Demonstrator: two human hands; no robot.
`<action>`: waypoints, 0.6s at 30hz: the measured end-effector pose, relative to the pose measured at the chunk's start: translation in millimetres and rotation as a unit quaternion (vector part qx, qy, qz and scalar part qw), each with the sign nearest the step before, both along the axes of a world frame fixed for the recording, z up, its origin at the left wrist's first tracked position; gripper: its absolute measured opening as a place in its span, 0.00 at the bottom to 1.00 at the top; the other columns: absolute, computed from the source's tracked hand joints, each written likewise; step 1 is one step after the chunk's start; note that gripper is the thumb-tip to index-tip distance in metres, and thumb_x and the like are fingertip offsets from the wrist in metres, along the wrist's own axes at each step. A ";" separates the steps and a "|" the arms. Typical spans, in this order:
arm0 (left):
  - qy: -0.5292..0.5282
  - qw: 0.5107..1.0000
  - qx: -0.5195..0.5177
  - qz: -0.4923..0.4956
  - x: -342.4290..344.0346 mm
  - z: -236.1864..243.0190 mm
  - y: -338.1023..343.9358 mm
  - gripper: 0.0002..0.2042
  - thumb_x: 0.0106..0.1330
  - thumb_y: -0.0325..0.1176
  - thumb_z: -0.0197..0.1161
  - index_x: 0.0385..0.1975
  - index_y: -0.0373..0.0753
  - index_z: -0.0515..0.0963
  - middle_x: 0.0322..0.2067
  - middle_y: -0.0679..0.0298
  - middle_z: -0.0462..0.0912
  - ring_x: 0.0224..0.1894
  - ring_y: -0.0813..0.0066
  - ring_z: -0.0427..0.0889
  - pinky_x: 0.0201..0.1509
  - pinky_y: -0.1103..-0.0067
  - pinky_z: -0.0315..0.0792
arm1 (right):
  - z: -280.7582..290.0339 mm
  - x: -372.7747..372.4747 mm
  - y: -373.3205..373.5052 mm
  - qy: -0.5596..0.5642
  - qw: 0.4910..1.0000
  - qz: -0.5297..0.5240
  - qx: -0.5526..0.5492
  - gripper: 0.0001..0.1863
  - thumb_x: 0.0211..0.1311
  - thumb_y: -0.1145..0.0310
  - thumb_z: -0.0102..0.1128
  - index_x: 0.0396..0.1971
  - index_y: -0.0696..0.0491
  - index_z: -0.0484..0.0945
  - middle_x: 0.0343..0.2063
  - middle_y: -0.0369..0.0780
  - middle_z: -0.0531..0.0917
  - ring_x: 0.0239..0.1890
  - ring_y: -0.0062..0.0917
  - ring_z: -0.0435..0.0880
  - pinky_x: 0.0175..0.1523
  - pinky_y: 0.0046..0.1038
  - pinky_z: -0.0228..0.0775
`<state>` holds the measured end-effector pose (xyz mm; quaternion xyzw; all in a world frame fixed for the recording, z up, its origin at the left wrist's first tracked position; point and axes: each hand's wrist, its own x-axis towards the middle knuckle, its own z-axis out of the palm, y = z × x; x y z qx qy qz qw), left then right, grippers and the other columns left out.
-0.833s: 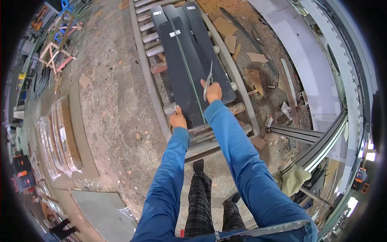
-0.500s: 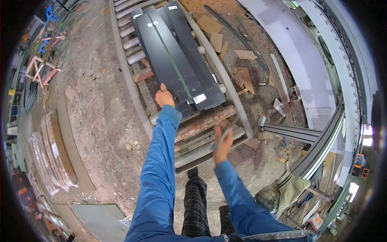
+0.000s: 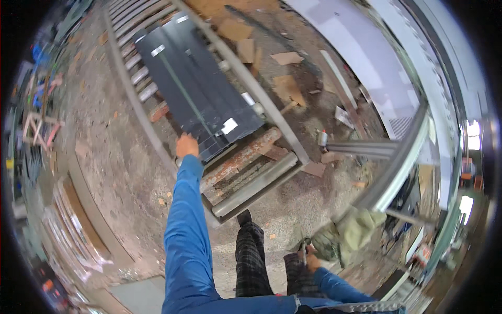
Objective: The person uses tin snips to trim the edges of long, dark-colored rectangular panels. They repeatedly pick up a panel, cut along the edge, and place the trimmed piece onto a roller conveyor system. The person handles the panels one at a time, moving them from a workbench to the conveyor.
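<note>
Long dark grey panels (image 3: 183, 78) with white labels and a thin green strip lie on a roller conveyor (image 3: 282, 141). My left hand (image 3: 186, 145) grips their near left corner, fingers bent over the edge. My right hand (image 3: 310, 257) is low by my right leg, closed round a small metal hand tool (image 3: 304, 250), partly hidden and blurred. Beside that hand, olive cloth items (image 3: 355, 230) lie draped by a metal frame.
Wrapped long packages (image 3: 73, 225) lie on the floor at left, behind wooden frames (image 3: 36, 131). Cardboard scraps (image 3: 290, 89) litter the floor right of the conveyor. A white machine bed (image 3: 361, 57) and a curved-looking metal rail (image 3: 387, 178) run along the right.
My right hand has moved from on the panels down toward my right leg with the tool. My left hand stays at the panels' near left corner. The whole view has shifted and turned.
</note>
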<state>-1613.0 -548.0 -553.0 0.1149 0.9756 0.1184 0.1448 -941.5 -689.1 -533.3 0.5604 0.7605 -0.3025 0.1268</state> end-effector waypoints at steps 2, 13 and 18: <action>-0.054 0.975 -0.158 -0.149 -6.3 1.9 -29.8 0.15 0.63 0.42 0.53 0.36 0.38 0.80 0.38 0.55 0.81 0.44 0.57 0.79 0.46 0.66 0.73 | -4.9 72.3 -1.8 0.153 0.986 0.050 -0.049 0.19 0.58 0.57 0.51 0.43 0.54 0.75 0.38 0.50 0.80 0.44 0.43 0.77 0.48 0.40 0.67; -0.219 0.810 0.488 -0.241 170.1 375.9 194.5 0.10 0.66 0.36 0.53 0.27 0.36 0.72 0.21 0.64 0.75 0.19 0.79 0.71 0.18 0.83 0.64 | 140.8 275.1 46.0 -0.060 0.929 -0.362 -0.040 0.20 0.47 0.54 0.65 0.24 0.60 0.80 0.21 0.49 0.81 0.24 0.39 0.82 0.31 0.36 0.73; -0.278 0.719 0.427 -0.473 526.5 540.4 320.8 0.11 0.64 0.38 0.56 0.31 0.36 0.77 0.25 0.64 0.80 0.23 0.79 0.78 0.26 0.85 0.72 | 141.1 421.9 49.9 0.102 0.814 -0.566 -0.086 0.15 0.48 0.66 0.66 0.20 0.66 0.77 0.15 0.46 0.80 0.14 0.29 0.80 0.19 0.30 0.72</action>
